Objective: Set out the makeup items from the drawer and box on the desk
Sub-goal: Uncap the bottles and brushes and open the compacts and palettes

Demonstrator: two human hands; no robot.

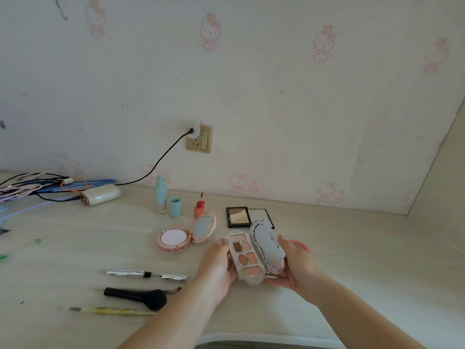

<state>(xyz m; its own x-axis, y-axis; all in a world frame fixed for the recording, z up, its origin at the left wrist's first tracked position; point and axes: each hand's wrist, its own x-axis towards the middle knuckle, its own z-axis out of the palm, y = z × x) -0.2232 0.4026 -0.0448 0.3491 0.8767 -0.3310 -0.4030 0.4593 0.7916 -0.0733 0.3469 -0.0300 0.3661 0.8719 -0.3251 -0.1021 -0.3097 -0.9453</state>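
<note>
Holding open eyeshadow palette (pixel 247 258), six pans inside; both hands (pixel 254 269)

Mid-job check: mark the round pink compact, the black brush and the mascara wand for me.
round pink compact (pixel 173 241): head view, on the white puff in its open base.
black brush (pixel 136 295): head view, on the middle of it, where handle meets bristle head.
mascara wand (pixel 174 277): head view, on the silver cap end.

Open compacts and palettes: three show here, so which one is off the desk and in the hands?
The ornate eyeshadow palette, with brown and peach pans, held by the left hand and right hand. The round pink compact and black square palette lie on the desk.
</note>
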